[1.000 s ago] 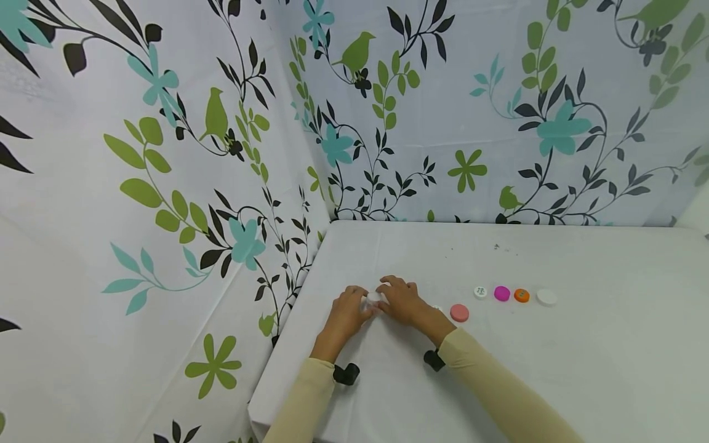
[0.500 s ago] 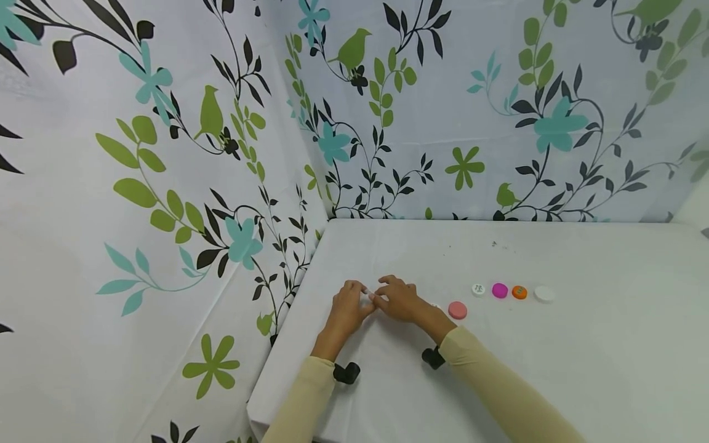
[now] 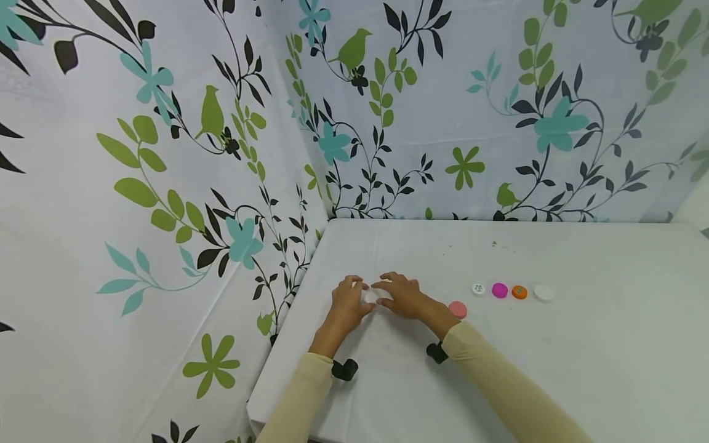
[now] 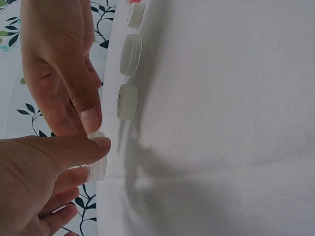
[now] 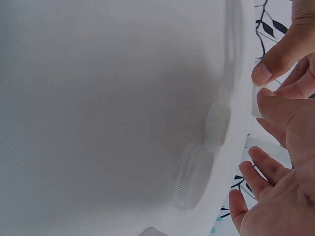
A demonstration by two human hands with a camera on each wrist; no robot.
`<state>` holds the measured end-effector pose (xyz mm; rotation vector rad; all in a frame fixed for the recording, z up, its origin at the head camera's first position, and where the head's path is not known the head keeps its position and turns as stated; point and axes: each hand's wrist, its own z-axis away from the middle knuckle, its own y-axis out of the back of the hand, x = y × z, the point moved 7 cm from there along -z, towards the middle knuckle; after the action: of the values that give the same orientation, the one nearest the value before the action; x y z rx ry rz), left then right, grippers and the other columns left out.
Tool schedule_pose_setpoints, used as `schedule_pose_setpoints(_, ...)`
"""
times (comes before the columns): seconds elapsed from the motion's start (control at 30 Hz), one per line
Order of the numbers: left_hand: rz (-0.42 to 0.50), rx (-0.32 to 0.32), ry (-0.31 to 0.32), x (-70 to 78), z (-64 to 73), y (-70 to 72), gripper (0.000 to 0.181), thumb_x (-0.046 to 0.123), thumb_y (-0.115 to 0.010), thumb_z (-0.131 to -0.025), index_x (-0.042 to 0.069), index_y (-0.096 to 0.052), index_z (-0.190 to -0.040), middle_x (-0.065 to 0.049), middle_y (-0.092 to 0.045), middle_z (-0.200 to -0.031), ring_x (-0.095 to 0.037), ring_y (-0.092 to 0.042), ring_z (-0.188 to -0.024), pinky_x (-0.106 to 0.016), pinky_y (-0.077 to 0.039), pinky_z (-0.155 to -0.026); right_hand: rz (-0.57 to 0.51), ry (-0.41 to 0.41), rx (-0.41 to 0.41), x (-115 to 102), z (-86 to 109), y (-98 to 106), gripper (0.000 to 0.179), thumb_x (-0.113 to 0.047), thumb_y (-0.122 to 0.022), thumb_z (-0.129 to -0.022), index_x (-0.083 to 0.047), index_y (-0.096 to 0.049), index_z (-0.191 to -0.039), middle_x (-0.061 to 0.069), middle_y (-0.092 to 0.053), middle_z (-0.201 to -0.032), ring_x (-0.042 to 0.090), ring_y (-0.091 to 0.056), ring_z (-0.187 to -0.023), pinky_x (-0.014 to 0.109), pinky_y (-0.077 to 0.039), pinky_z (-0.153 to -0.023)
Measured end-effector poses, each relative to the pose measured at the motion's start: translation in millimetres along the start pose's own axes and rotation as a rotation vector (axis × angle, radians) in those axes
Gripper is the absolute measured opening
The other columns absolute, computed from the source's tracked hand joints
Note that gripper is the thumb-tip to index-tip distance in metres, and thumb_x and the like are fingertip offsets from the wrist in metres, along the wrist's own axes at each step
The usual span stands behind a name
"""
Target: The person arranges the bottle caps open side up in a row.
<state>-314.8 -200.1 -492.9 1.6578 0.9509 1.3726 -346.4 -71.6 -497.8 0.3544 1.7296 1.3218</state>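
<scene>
Half a second ago the round white plastic cap (image 4: 98, 169) was mostly covered by the fingertips; now more of its pale surface shows from above, so I'd judge it is being turned in the grip. It sits between the two hands, seemingly lifted off the white-covered table (image 3: 581, 357). The left hand (image 3: 348, 303) pinches it, thumb in front, fingers behind; the right hand (image 3: 407, 299) pinches its other side, remaining fingers spread apart. I can't make out the cap's underside. Three whitish round caps (image 4: 129, 103) lie behind the right forearm, hidden from above, and a flat coral-pink disc (image 3: 457, 309) peeks out beside it.
</scene>
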Motion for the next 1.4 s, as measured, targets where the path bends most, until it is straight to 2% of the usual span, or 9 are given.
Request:
schedule_pose_setpoints(0.23,-0.034,-0.053,-0.004,2.2,1.4,-7.9,0.039,0.022,-0.083,-0.094,0.001,-0.071,-0.125,-0.016,-0.051,-0.146,-0.039,-0.047,-0.139,-0.058,-0.034,-0.114,0.027,-0.019,0.005,6,-1.0,-10,0.039,-0.029,-0.075,-0.1,-0.018,-0.07,-0.137,0.013,-0.051,-0.156,0.038,-0.046,-0.144,0.062,-0.04,-0.103)
schedule_pose_setpoints(0.63,-0.081,-0.051,-0.029,2.0,0.3,-12.7,0.038,0.021,-0.084,-0.092,0.003,-0.071,-0.123,-0.017,-0.052,-0.144,-0.039,-0.048,-0.137,-0.059,-0.035,-0.112,0.07,-0.01,0.02,4,-0.1,-13,0.038,-0.029,-0.076,-0.099,-0.016,-0.072,-0.134,0.013,-0.054,-0.154,0.038,-0.049,-0.143,0.063,-0.042,-0.102)
schedule_pose_setpoints(0.9,-0.065,-0.062,-0.033,2.3,1.4,-13.7,0.04,0.023,-0.085,-0.092,0.003,-0.07,-0.123,-0.019,-0.052,-0.144,-0.04,-0.049,-0.137,-0.061,-0.035,-0.111,0.098,-0.016,0.024,5,0.8,-14,0.037,-0.032,-0.076,-0.098,-0.018,-0.072,-0.132,0.012,-0.055,-0.153,0.036,-0.05,-0.142,0.062,-0.043,-0.102)
schedule_pose_setpoints(1.13,-0.041,-0.078,-0.03,4.0,0.8,-13.6,0.05,0.024,-0.086,-0.09,0.004,-0.066,-0.132,-0.021,-0.052,-0.146,-0.041,-0.049,-0.138,-0.062,-0.033,-0.112,0.086,-0.047,-0.005,8,5.3,-4,0.049,-0.034,-0.079,-0.095,-0.016,-0.067,-0.139,0.015,-0.05,-0.157,0.039,-0.045,-0.146,0.065,-0.04,-0.106)
schedule_pose_setpoints(1.4,-0.031,-0.123,-0.044,17.7,-2.4,-20.5,0.051,0.024,-0.085,-0.092,0.005,-0.065,-0.136,-0.02,-0.049,-0.15,-0.04,-0.044,-0.142,-0.059,-0.029,-0.117,0.106,-0.098,-0.054,22,14.8,8,0.059,-0.036,-0.085,-0.09,-0.017,-0.066,-0.142,0.014,-0.05,-0.158,0.038,-0.044,-0.147,0.067,-0.036,-0.11)
